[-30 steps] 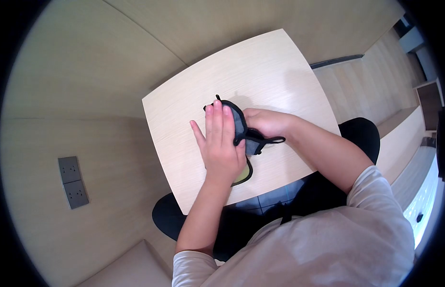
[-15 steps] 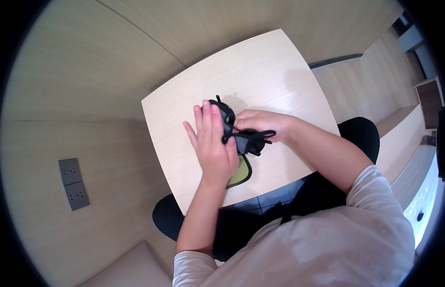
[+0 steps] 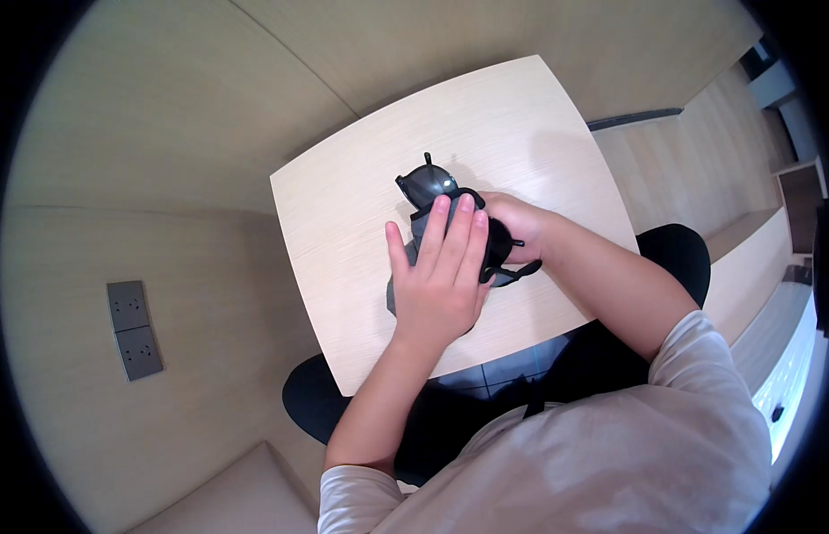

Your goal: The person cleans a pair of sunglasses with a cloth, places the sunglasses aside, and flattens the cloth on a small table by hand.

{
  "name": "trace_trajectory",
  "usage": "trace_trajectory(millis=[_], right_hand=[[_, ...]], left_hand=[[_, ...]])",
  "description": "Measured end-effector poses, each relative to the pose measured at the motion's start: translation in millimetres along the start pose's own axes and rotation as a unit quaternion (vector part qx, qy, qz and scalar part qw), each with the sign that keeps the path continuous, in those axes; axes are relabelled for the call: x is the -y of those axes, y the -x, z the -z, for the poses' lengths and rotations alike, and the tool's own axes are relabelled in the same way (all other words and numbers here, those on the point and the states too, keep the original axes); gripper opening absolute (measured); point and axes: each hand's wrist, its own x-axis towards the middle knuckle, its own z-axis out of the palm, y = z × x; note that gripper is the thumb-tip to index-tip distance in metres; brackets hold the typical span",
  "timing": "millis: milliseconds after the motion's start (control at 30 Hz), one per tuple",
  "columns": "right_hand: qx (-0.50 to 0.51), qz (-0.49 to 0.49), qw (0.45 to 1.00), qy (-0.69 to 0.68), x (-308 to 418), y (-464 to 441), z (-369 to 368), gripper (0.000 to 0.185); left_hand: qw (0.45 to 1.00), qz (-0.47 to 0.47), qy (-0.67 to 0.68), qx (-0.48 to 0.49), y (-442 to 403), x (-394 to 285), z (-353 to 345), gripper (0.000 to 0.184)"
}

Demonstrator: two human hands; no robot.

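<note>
A pair of dark sunglasses (image 3: 428, 187) is tilted above the table, one round lens toward the far side and the other lens (image 3: 501, 242) near my right hand. My right hand (image 3: 519, 227) grips them from the right, its fingers mostly hidden behind the frame. Across the middle lies my left hand (image 3: 441, 280), flat with fingers stretched out, on a grey cloth item with black edging (image 3: 425, 230). It presses this against the sunglasses. A black loop (image 3: 519, 272) sticks out to the right. More grey material shows left of my left palm, partly covered.
The light wooden table (image 3: 343, 231) has its near edge by my legs. Wood-panelled wall with a double socket (image 3: 136, 331) stands at the left. A beige padded seat (image 3: 236, 494) is at the bottom left, and pale floor (image 3: 646, 169) runs off to the right.
My left hand has slid right and now covers more of the grey item. The sunglasses have turned, showing the far lens. The green panel with black edging is no longer visible.
</note>
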Motion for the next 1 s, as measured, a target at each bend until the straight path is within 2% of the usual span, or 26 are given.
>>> trace_trajectory(millis=[100, 167, 233, 400, 567, 633, 667, 767, 800, 833, 900, 933, 967, 1000], right_hand=[[-0.013, -0.011, 1.000, -0.018, 0.1, 0.8, 3.4, 0.020], [-0.070, -0.012, 0.997, -0.039, 2.3, 2.4, 6.5, 0.020], [-0.063, -0.019, 0.997, -0.048, 7.8, 5.4, 5.2, 0.022], [-0.085, -0.046, 0.994, -0.047, 11.5, 4.9, 6.3, 0.022], [-0.112, -0.041, 0.992, -0.028, 11.1, 2.9, 4.0, 0.023], [-0.034, -0.038, 0.995, -0.082, 10.5, 2.9, 5.1, 0.022], [-0.084, -0.037, 0.994, -0.050, 10.0, 4.6, 2.9, 0.023], [-0.061, -0.021, 0.996, -0.065, 6.6, 1.7, 2.0, 0.024], [-0.051, -0.009, 0.996, -0.069, 2.5, -2.5, 6.8, 0.027], [0.071, 0.004, 0.995, -0.067, 3.1, -1.2, 14.5, 0.029], [0.017, 0.021, 1.000, -0.009, 2.0, -4.3, 18.7, 0.029], [-0.017, 0.032, 0.999, -0.021, 4.1, 4.8, 7.4, 0.030], [0.006, 0.016, 0.999, -0.037, 0.3, -0.1, 18.3, 0.032], [0.039, 0.023, 0.997, -0.060, 1.1, -0.7, 7.3, 0.035]], left_hand=[[1.000, -0.018, -0.005, -0.002, 1.9, 0.6, -1.9, 0.076], [0.995, -0.077, 0.054, -0.017, 4.6, 3.0, -6.6, 0.074], [0.994, -0.104, 0.029, -0.014, 4.0, -7.1, -2.6, 0.065], [0.991, -0.128, 0.015, -0.031, 5.6, -8.0, -7.1, 0.060], [0.995, -0.101, 0.000, -0.024, 4.5, -10.2, -11.9, 0.054], [0.996, -0.086, -0.018, -0.028, 3.5, -6.6, -19.6, 0.052], [0.995, -0.071, -0.048, -0.047, 2.7, -4.3, -23.5, 0.052], [0.993, -0.049, -0.084, -0.062, -1.1, 1.3, -20.4, 0.053], [0.998, -0.006, -0.052, -0.039, -4.1, 2.2, -13.5, 0.056], [0.999, 0.038, -0.019, -0.017, -6.1, 4.1, -7.3, 0.059], [0.999, 0.051, -0.010, -0.014, -5.7, 20.2, -9.3, 0.060], [0.990, 0.081, 0.091, -0.066, -4.5, 31.8, -14.7, 0.057], [0.968, 0.108, 0.192, -0.117, -2.6, 41.6, -18.9, 0.054], [0.884, 0.192, 0.402, -0.138, 1.0, 49.6, -8.2, 0.053]])
